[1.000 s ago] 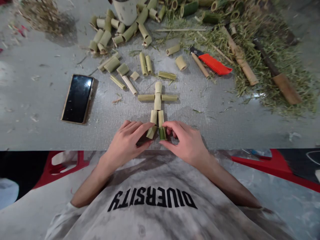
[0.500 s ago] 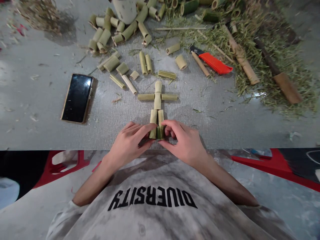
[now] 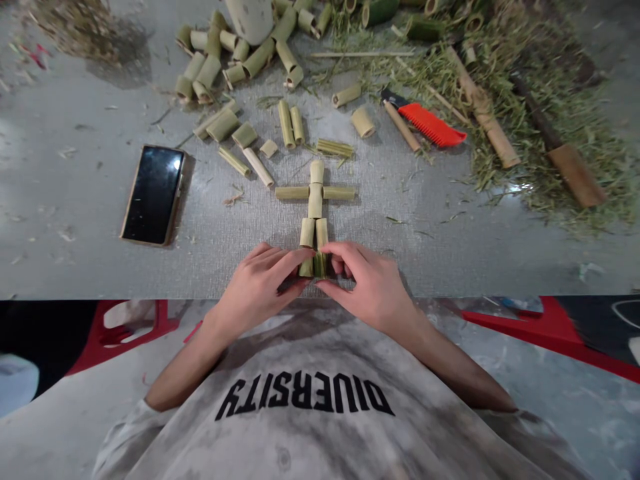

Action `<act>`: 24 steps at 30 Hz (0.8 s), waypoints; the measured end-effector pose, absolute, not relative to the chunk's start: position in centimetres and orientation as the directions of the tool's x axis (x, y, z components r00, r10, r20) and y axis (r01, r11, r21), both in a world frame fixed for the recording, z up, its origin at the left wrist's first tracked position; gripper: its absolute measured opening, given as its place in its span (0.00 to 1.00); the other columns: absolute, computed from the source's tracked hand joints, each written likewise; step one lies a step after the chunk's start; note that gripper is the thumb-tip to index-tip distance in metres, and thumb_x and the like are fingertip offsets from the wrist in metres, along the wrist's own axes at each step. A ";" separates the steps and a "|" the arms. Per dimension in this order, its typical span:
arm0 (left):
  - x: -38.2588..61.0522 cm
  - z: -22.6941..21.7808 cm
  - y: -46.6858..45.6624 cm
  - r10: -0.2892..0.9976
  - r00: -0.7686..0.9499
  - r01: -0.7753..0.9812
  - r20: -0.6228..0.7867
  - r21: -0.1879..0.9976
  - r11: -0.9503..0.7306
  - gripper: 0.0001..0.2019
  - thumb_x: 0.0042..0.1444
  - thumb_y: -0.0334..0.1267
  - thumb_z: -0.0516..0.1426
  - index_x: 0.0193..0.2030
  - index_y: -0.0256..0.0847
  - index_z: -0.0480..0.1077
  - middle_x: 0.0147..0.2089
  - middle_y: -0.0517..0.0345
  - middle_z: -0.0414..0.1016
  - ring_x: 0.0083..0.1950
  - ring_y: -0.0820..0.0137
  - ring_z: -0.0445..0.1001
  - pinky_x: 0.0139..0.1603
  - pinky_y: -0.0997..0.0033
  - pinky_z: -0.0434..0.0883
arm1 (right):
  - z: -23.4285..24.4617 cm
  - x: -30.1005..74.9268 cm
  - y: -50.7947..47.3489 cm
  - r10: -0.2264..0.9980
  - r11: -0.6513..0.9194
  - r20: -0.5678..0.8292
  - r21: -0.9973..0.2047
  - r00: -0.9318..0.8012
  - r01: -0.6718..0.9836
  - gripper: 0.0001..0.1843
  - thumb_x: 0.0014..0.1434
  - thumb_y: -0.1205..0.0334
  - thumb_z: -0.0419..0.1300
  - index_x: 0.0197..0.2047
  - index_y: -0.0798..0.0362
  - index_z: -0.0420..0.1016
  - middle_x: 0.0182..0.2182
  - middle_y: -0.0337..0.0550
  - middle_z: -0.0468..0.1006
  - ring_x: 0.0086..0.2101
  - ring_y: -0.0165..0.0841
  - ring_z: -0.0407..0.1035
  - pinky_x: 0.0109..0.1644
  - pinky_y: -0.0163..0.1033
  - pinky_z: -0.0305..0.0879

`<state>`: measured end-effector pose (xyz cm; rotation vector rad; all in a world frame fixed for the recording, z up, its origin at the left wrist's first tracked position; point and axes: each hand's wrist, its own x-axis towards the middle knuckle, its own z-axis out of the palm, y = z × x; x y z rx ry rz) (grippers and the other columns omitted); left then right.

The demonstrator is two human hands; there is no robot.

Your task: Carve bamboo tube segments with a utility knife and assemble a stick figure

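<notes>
Over the person's head, the view takes in both hands at the near edge of the table (image 3: 225, 227). The left hand (image 3: 255, 283) has thumb and forefinger closed about the left lower tube (image 3: 307, 269); the right hand (image 3: 373, 283) pinches the right lower tube (image 3: 321, 267) likewise, though the fingers cover too much for me to say how firmly.

A second ago the left tube splayed outward; now it lies straight, close beside its neighbour. The right one has shown a paler, streaked face where dark green showed. So each sits lined up beneath its upper tube, the left (image 3: 307, 233) and the right (image 3: 322, 231), and the pair reads as two even legs.

Above them, the trunk (image 3: 315, 202), side arms (image 3: 292, 193) and top knob (image 3: 317, 171) lie as they did, untouched.
</notes>
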<state>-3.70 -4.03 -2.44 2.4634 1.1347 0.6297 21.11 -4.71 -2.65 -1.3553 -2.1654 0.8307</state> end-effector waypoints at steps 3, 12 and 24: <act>-3.8 -2.6 -4.0 0.773 0.584 0.614 0.248 0.488 -0.620 0.11 0.76 0.36 0.62 0.62 0.41 0.71 0.39 0.62 0.83 0.37 0.68 0.81 0.46 0.65 0.72 | -2.7 21.2 -4.7 0.862 0.457 0.188 -0.690 -0.471 0.561 0.12 0.74 0.58 0.70 0.57 0.50 0.78 0.40 0.39 0.83 0.35 0.30 0.75 0.38 0.37 0.67; -4.7 -2.7 -3.9 0.722 0.626 0.564 0.294 0.469 -0.680 0.06 0.77 0.36 0.62 0.57 0.42 0.75 0.41 0.60 0.83 0.38 0.68 0.79 0.46 0.64 0.73 | -3.0 21.1 -4.8 0.731 0.677 0.420 -0.545 -0.538 0.495 0.11 0.81 0.57 0.62 0.46 0.51 0.83 0.31 0.36 0.79 0.31 0.29 0.72 0.37 0.37 0.66; -4.8 -2.7 -3.7 0.706 0.657 0.566 0.263 0.446 -0.693 0.08 0.76 0.35 0.62 0.58 0.40 0.76 0.42 0.57 0.82 0.40 0.65 0.78 0.45 0.62 0.73 | -3.4 21.3 -4.9 0.736 0.673 0.388 -0.507 -0.555 0.539 0.13 0.81 0.57 0.62 0.45 0.52 0.85 0.31 0.36 0.78 0.31 0.29 0.72 0.37 0.39 0.66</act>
